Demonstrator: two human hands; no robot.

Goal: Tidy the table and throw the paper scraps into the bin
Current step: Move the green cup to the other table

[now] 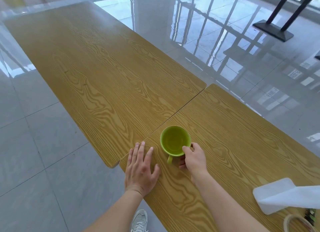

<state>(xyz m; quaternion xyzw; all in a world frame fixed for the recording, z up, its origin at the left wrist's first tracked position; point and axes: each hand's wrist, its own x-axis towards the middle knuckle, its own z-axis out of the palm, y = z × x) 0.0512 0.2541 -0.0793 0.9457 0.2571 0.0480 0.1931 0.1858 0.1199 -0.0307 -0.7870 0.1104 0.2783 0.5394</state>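
Wooden table (103,67): left hand (141,169) lies flat, fingers spread; right hand (194,160) pinches cup (174,140) rim, so a one-sided lift could tip it

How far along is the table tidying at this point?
Done: no paper scraps show on either wooden table. In hand: the right hand holds the green cup by its rim; the left hand rests flat. Left: a white folded sheet lies near the right edge. No bin in view.

Canteen-like hall: long wooden tables (103,67), glossy tiled floor (34,127)
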